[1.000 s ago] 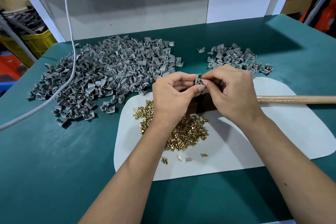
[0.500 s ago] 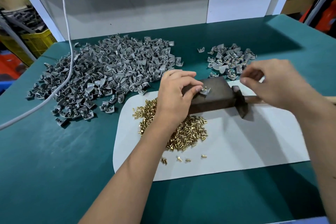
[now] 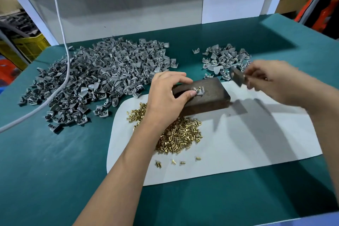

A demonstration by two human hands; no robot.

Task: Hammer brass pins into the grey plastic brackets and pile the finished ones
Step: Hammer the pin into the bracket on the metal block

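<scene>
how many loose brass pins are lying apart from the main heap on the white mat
4 stray pins below the main heap on the white mat: one at far left, then, and the rightmost. The left one may be two touching; others could hide under the forearm.

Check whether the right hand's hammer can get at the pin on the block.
Probably yes: the right hand holds the hammer raised beside the block; the left hand pinches the bracket from the side, leaving its top open.
</scene>
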